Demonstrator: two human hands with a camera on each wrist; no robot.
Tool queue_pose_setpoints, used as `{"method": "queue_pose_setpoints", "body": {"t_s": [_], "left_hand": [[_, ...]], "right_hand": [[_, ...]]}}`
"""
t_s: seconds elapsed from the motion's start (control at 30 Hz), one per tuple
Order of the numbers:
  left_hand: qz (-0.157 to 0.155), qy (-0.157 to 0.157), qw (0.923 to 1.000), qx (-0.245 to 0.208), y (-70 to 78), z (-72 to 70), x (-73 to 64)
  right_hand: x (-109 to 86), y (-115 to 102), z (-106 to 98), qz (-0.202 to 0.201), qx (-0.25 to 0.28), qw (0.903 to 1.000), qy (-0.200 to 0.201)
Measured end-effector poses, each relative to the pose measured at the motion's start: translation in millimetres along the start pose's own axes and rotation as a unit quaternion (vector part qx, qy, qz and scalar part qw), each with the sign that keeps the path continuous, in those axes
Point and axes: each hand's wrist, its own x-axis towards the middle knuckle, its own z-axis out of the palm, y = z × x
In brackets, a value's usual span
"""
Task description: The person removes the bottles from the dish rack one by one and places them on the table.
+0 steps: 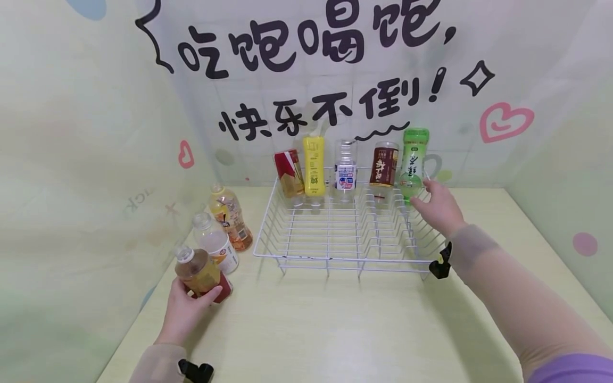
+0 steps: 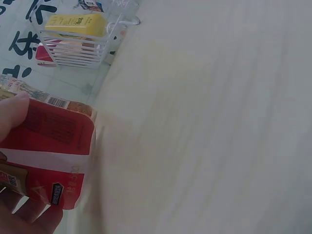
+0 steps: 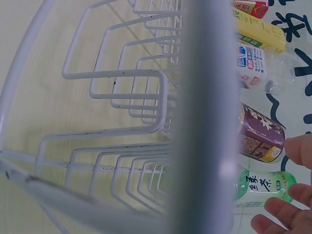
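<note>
On the left, my left hand (image 1: 184, 314) grips a bottle (image 1: 209, 274) with a brownish upper part and a red-and-yellow label. Its red lower end fills the left side of the left wrist view, thumb (image 2: 12, 114) on one side and fingers below. A green tea bottle (image 1: 414, 159) stands neck-down at the rack's back right. My right hand (image 1: 441, 206) is beside it, fingers spread and loosely extended. In the right wrist view the thumb (image 3: 298, 150) and fingers (image 3: 278, 209) surround no object; whether a fingertip touches the green bottle is hard to tell.
A white wire rack (image 1: 330, 259) stands mid-table. Along its back lean a red can-like container (image 1: 289, 173), a yellow bottle (image 1: 314, 165), a clear bottle (image 1: 346, 173) and a brown-labelled bottle (image 1: 384, 165). Near the left wall stand a white-labelled bottle (image 1: 217, 247) and an orange-labelled bottle (image 1: 232, 218).
</note>
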Motion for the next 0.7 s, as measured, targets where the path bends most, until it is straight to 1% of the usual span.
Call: {"method": "queue_pose_setpoints", "body": {"t_s": [0.13,0.27,0.4,0.53,0.63,0.7], "left_hand": [[-0.018,-0.001,0.9998,0.007,-4.7,1.4,1.7],[-0.016,0.002,0.9998,0.009,-6.4,2.9,2.7],[-0.011,-0.006,0.9999,0.005,-7.0,4.2,2.1],[-0.014,-0.019,0.9997,0.004,-5.7,3.0,-0.3],[-0.022,-0.020,0.9994,0.016,-3.1,0.3,-3.5],[-0.017,-0.011,0.9994,0.028,-1.2,-2.4,-6.7]], "right_hand": [[1.5,0.2,0.0,0.005,0.001,1.0000,0.002],[2.9,0.9,-0.4,0.014,0.001,0.9999,0.007],[4.7,2.5,-0.3,0.016,0.000,0.9998,0.007],[6.6,4.2,0.5,0.016,-0.004,0.9998,0.006],[7.3,5.3,0.5,0.016,-0.006,0.9998,0.005],[7.6,6.1,0.3,0.018,-0.005,0.9998,0.006]]}}
